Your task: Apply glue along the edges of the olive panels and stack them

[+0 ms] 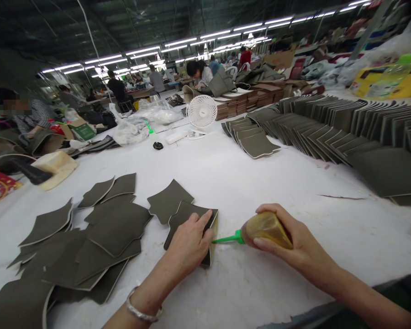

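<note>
My left hand [192,237] lies on a dark grey-green piece [185,212] on the white table, fingers spread and pressing it near its right edge. In my right hand [287,233] is an amber squeeze bottle [269,228], tipped on its side. Its thin green nozzle [228,238] points left, and the tip is at the pale strip along the piece's right edge, close to my left fingertips. Another grey-green piece [169,198] lies just behind, partly covered by the first. A loose pile of similar pieces [119,226] spreads to the left.
Long rows of overlapping grey-green pieces [329,132] fill the right back. A white fan [202,112] stands at the table's back, near plastic bags [133,128] and a small black object [158,145]. A pale block with a black handle [56,169] is at left. People work beyond.
</note>
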Tool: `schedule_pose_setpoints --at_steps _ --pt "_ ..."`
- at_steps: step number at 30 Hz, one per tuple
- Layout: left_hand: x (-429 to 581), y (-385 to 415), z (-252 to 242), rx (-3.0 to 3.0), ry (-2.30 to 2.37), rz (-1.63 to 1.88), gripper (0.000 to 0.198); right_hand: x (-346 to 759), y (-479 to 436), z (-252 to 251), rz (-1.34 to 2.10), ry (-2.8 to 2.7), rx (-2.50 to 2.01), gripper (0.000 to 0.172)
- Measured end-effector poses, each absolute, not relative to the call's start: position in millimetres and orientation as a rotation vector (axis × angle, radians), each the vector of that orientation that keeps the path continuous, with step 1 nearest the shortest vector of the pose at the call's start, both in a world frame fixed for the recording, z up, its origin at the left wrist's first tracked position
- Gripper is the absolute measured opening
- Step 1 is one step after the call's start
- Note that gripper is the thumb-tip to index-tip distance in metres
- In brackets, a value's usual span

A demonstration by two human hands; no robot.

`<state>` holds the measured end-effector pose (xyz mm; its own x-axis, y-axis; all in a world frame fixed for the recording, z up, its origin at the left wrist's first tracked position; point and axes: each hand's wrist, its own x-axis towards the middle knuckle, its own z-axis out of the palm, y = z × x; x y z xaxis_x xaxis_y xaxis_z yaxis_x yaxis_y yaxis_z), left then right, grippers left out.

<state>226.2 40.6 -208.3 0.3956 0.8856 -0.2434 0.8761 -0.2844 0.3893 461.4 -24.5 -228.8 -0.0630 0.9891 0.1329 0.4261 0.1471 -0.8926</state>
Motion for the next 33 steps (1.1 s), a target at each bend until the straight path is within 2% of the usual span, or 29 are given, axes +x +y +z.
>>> schedule_pose_setpoints --at_steps 5,11,16,25,33 --pt "225.6 40.3 -208.1 2.186 1.508 0.035 0.056 458.1 -29.1 -230.5 0.985 -1.649 -1.355 0.043" --pt "225.4 41.0 -209.8 2.176 1.502 0.052 0.056 458.7 -32.2 -235.7 0.886 -1.644 -1.375 0.043" --pt "225.6 42.2 -209.6 2.178 1.498 0.047 0.057 461.1 -32.1 -237.4 0.993 -1.65 -1.359 0.042" --pt "226.1 42.9 -211.2 2.163 1.486 0.057 0.056 475.2 0.0 -242.1 0.665 -1.64 -1.418 0.042" --pt "223.3 46.9 -214.8 2.115 1.449 0.089 0.056 483.4 16.9 -241.2 0.764 -1.596 -1.382 0.047"
